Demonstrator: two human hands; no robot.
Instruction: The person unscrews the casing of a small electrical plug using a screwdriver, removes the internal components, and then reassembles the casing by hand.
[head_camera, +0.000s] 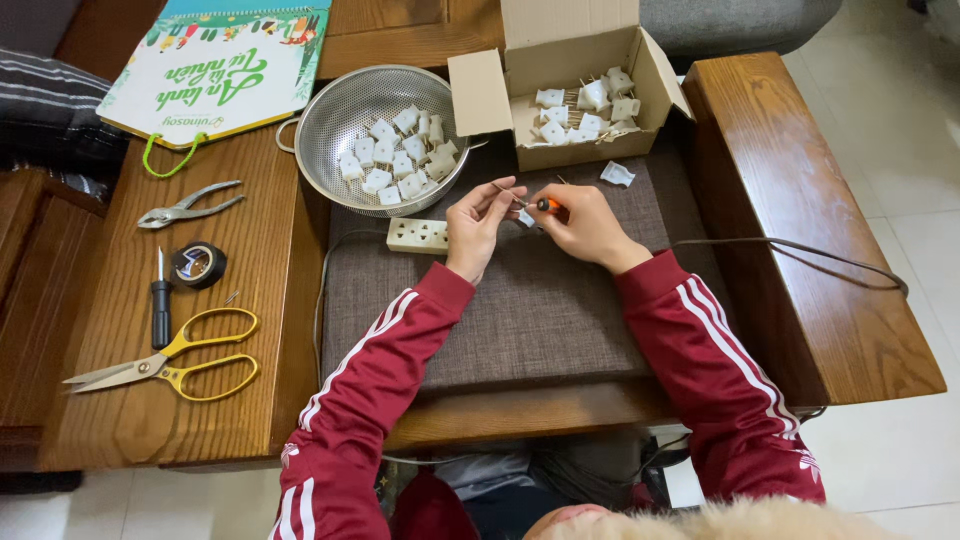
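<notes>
Red sleeves (380, 370) nearest | left hand (478, 222) pinches white plug piece (524, 217) | right hand (583, 225) grips orange-handled screwdriver (547, 205) | fastening underway; likely needs steady tip alignment | colander (375, 135) beyond left hand

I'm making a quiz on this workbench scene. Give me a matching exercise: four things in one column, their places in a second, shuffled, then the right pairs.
Things:
1. scissors
2. colander
3. cardboard box
4. power strip

Places:
A. beside the left hand, on the grey cushion
B. top centre, flaps open, white plug parts inside
C. lower left on the wooden surface, yellow handles
D. left of the box, holding white plug parts

Pairs: 1-C, 2-D, 3-B, 4-A
</notes>
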